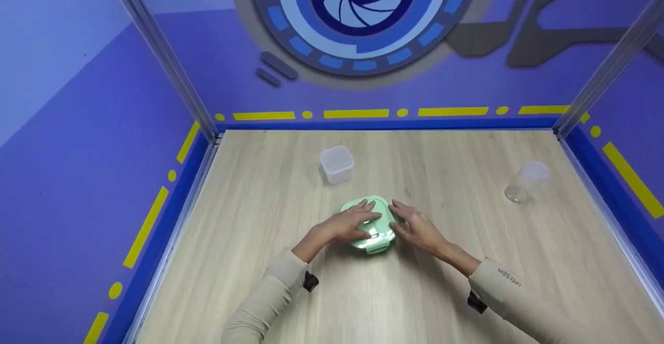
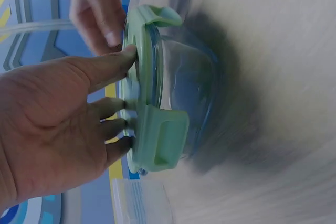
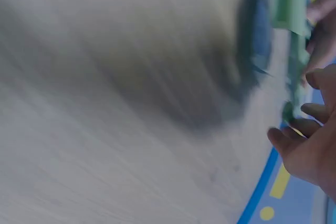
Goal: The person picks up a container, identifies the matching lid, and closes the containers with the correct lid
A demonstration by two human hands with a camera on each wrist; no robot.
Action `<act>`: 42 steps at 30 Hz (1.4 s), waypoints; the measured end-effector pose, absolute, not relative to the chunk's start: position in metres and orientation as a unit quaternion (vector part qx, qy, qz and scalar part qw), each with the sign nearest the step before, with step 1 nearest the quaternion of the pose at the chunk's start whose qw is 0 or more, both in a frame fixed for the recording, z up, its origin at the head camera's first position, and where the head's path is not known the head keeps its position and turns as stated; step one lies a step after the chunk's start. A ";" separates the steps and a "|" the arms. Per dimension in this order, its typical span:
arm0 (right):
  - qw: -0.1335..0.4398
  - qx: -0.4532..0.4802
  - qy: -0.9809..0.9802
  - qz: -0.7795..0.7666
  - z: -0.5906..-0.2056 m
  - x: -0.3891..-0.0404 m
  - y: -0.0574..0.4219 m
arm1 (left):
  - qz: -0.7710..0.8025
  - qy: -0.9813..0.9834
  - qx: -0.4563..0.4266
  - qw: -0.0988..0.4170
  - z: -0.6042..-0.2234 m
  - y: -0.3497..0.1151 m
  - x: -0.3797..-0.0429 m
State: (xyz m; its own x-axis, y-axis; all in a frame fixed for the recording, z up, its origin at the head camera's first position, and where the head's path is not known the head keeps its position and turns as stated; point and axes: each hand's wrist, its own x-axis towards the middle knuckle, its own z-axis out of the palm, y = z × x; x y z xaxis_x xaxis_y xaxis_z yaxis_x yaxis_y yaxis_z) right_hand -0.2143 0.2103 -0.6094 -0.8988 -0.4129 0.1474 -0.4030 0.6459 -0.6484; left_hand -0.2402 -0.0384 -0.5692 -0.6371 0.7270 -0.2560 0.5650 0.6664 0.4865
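A glass food container (image 2: 189,77) with a mint-green lid (image 1: 385,223) stands on the table in front of me. My left hand (image 1: 346,224) rests on top of the lid, its fingers spread and fairly straight, with fingertips and thumb against the green surface. At the lid's right edge is my right hand (image 1: 421,231), fingers extended and fingertips close to the rim. One side clip (image 2: 170,140) lies down along the glass wall in the left wrist view, while another clip (image 2: 164,16) sticks outward. Part of the lid is hidden under my left hand.
Behind the container stands a small translucent square tub (image 1: 337,165). Farther right, a clear jar (image 1: 530,175) lies near a round transparent disc-like end (image 1: 516,194). Walls with metal corner posts (image 1: 181,79) border the wooden table (image 1: 249,204).
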 end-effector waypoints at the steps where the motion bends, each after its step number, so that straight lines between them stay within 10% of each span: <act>1: 0.000 -0.223 0.912 -0.343 -0.611 -0.212 0.210 | 0.188 0.884 0.367 0.222 -0.569 -0.039 -0.242; 20: -0.124 -0.246 0.928 -0.250 -0.628 -0.187 0.201 | 0.131 0.918 0.315 0.201 -0.572 -0.038 -0.223; 31: 0.105 -0.096 0.829 -0.540 -0.611 -0.200 0.203 | 0.180 0.895 0.326 0.244 -0.568 -0.046 -0.246; 42: 0.114 -0.073 0.857 -0.497 -0.593 -0.210 0.186 | 0.199 0.889 0.326 0.252 -0.568 -0.048 -0.246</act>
State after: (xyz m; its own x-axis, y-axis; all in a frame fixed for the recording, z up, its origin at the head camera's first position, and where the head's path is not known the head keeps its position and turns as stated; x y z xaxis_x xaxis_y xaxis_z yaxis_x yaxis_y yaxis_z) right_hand -0.2095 0.1864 -0.5926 -0.9636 -0.2378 -0.1221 -0.0119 0.4946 -0.8690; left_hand -0.2461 -0.0476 -0.5680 -0.6612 0.6794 -0.3183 0.4790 0.7088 0.5178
